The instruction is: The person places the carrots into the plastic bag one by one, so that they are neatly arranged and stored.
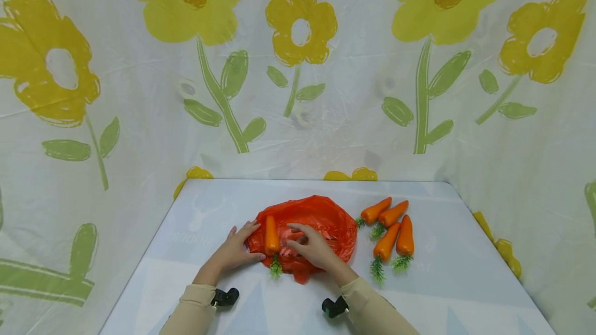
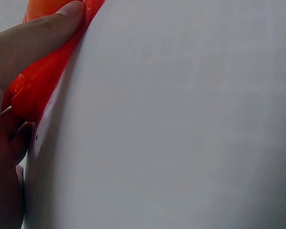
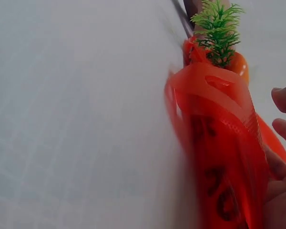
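A red plastic bag (image 1: 316, 211) lies spread on the table, with dark print showing in the right wrist view. One orange carrot (image 1: 271, 237) with a green leafy top (image 1: 276, 269) lies on the bag's left part. My left hand (image 1: 233, 252) holds the bag's left edge, its thumb (image 2: 43, 40) lying over the red plastic. Over the middle of the bag, just right of the carrot, my right hand (image 1: 316, 247) has its thumb and forefinger bent and apart. Nothing shows between them. Its lower fingers are partly hidden.
Several orange carrots (image 1: 386, 242) with green tops lie in a loose group right of the bag. The white table (image 1: 447, 273) carries faint printing. A curtain (image 1: 349, 118) with yellow flowers hangs behind it and along both sides.
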